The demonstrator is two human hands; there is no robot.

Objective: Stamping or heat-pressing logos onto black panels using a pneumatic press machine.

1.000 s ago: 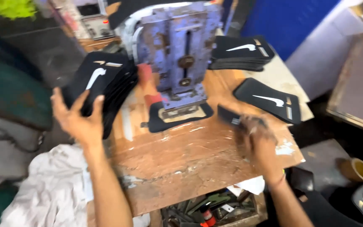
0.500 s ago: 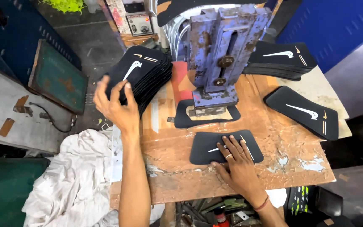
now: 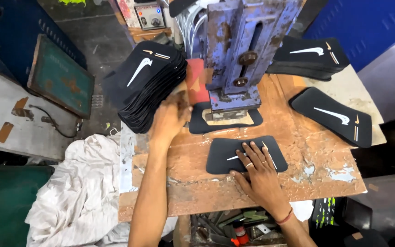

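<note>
A blue press stands on the worn wooden bench, with one black piece lying under its head. The tall stack of black pieces at the left looks mostly unworked, while finished-looking ones lie to the right. The left hand reaches toward the stack, fingers loosely curled and seemingly empty; the right hand presses flat and open on a single black piece before the press.

left hand motion-blurred, press machine top cropped, piece under right hand partly covered

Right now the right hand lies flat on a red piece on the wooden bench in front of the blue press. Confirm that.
Not quite. In the head view the right hand lies flat on a black piece, not a red one, on the wooden bench in front of the blue press.
</note>
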